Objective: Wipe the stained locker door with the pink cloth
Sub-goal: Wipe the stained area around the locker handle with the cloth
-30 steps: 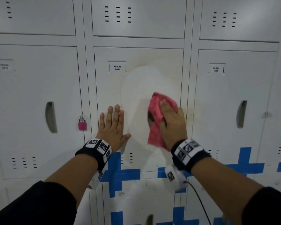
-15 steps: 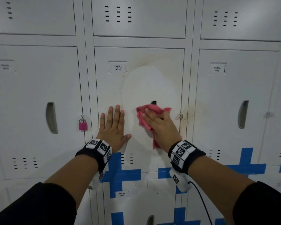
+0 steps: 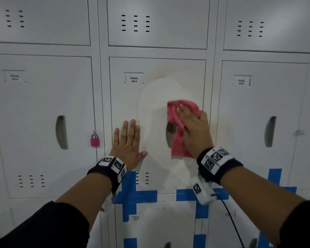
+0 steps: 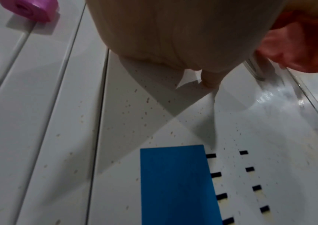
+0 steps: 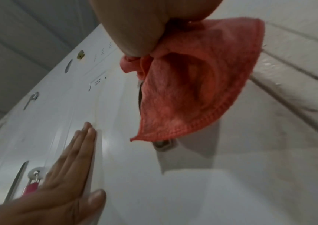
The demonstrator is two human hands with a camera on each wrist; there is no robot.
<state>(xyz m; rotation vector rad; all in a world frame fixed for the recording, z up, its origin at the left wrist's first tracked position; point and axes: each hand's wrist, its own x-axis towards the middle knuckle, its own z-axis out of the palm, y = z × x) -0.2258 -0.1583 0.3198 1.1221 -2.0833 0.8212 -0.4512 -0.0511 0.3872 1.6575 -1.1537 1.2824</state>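
Roughly, from left to right:
Neighbouring door: a small pink padlock (image 3: pixel 95 140) hangs on the grey locker beside the one being cleaned; no part in the job.
Left hand (image 3: pixel 128 142): spread flat, fingers straight and apart, palm pressed on the stained pale-grey metal locker door (image 3: pixel 122 104) marked 0014, bracing it.
Left strip of door: brown specks show around the blue tape cross (image 4: pixel 177 182); judged not yet wiped.
Centre: a paler oval patch, judged already cleaned.
Right hand (image 3: pixel 193 126): fingers fairly straight, pressing the crumpled pink terry cloth (image 3: pixel 177 138) against the door over its handle recess.
Right edge and top: a yellowish ring remains; about half left.
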